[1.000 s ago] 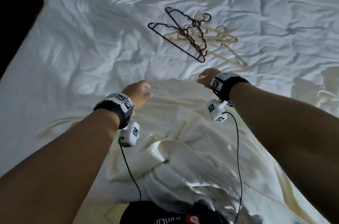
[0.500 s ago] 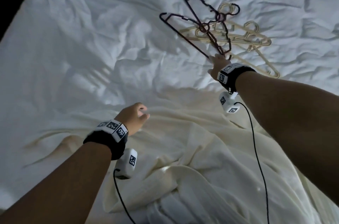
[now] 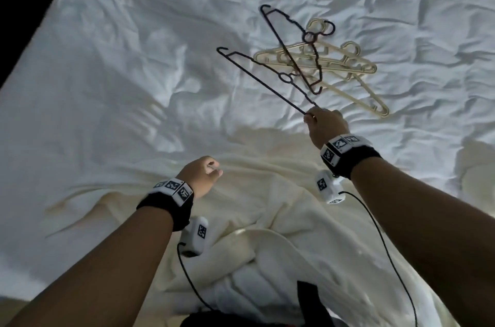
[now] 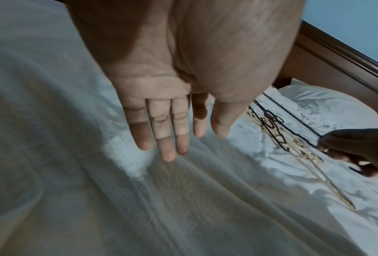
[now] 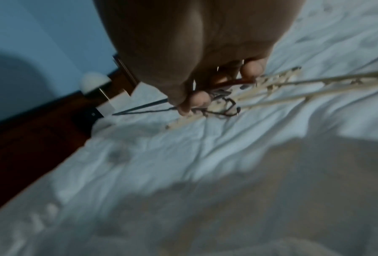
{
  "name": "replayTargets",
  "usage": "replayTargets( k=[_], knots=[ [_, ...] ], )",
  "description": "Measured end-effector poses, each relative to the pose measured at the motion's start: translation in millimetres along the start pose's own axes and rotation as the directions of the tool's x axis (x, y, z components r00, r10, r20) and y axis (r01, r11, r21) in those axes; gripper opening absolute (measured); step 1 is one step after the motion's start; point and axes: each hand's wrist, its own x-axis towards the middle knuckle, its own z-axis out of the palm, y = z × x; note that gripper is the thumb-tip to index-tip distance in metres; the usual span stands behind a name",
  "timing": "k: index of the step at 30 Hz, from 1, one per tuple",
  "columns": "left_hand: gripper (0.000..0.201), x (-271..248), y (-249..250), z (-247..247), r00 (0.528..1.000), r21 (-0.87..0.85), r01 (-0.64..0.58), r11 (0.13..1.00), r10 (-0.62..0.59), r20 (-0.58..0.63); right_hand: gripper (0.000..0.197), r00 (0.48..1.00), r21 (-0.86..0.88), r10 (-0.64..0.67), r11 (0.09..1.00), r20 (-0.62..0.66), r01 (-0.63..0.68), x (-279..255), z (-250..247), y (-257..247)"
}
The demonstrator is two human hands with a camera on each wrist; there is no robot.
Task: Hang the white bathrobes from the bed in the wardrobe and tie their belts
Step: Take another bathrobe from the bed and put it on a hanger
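Nearest, a cream white bathrobe (image 3: pixel 281 259) lies crumpled on the bed (image 3: pixel 107 85). Above it the left hand (image 3: pixel 199 176) hovers, its grip wide and holding nothing, fingers (image 4: pixel 161 135) straight. Farther out, the right hand (image 3: pixel 322 126) pinches the corner of a dark hanger (image 3: pixel 267 77), lifting it beside the cream hangers (image 3: pixel 348 67).

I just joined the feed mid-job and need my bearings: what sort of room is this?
Most likely a bedroom, perhaps a hotel room: a wide bed with rumpled white bedding, a bathrobe spread over it, a pile of clothes hangers, and a wooden headboard against a blue wall.
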Motion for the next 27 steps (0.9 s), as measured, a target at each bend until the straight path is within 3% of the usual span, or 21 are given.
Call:
replayTargets(
  k=[3, 7, 9, 11, 13, 15, 18, 21, 24, 27],
  knots=[
    [0.021, -12.0, 2.9, 6.4, 1.000, -0.006, 0.022, 1.000, -0.021, 0.008, 0.024, 0.996, 0.091, -0.047, 0.994, -0.070, 0.053, -41.4, -24.3, 16.0],
    [0.012, -40.2, 7.1, 37.4, 0.997, 0.038, -0.039, 0.999, 0.036, 0.071, 0.024, 0.998, 0.166, -0.063, 0.984, -0.028, 0.067, -106.4, -39.1, 37.8],
    [0.036, -57.6, 1.6, 64.8, 0.984, 0.141, -0.075, 0.987, 0.050, 0.169, 0.021, 0.997, 0.157, -0.071, 0.985, -0.005, 0.071, -143.1, -38.2, 46.5],
    [0.078, -77.0, -7.3, 93.1, 0.963, 0.249, -0.085, 0.965, 0.015, 0.269, 0.017, 0.999, 0.154, -0.050, 0.987, 0.014, 0.048, -180.8, -33.7, 55.4],
    [0.094, -94.8, -18.8, 118.7, 0.951, 0.371, -0.073, 0.926, -0.047, 0.305, 0.015, 0.998, 0.160, -0.036, 0.987, 0.047, 0.028, -216.0, -26.5, 65.7],
    [0.072, -109.5, -28.9, 137.1, 0.978, 0.430, -0.055, 0.901, -0.038, 0.205, 0.016, 0.997, 0.145, -0.040, 0.989, 0.071, 0.030, -247.4, -20.5, 75.1],
    [0.038, -134.1, -34.7, 149.3, 0.994, 0.334, -0.109, 0.936, 0.113, 0.007, 0.023, 0.998, 0.119, -0.030, 0.993, 0.059, 0.023, -290.1, -19.0, 85.6],
    [0.034, -159.4, -40.7, 154.3, 0.977, 0.342, -0.165, 0.925, 0.202, -0.075, 0.035, 0.998, 0.141, -0.054, 0.989, 0.013, 0.052, -325.5, -22.3, 87.1],
    [0.037, -194.5, -49.8, 140.2, 0.966, 0.508, -0.129, 0.851, 0.223, -0.129, 0.040, 0.996, 0.103, -0.088, 0.991, 0.025, 0.085, -345.2, -21.6, 74.2],
    [0.033, -228.0, -76.0, 107.8, 0.958, 0.507, -0.106, 0.855, 0.225, -0.179, 0.039, 0.996, 0.100, -0.092, 0.991, -0.018, 0.094, -352.9, -12.7, 48.7]
  ],
)
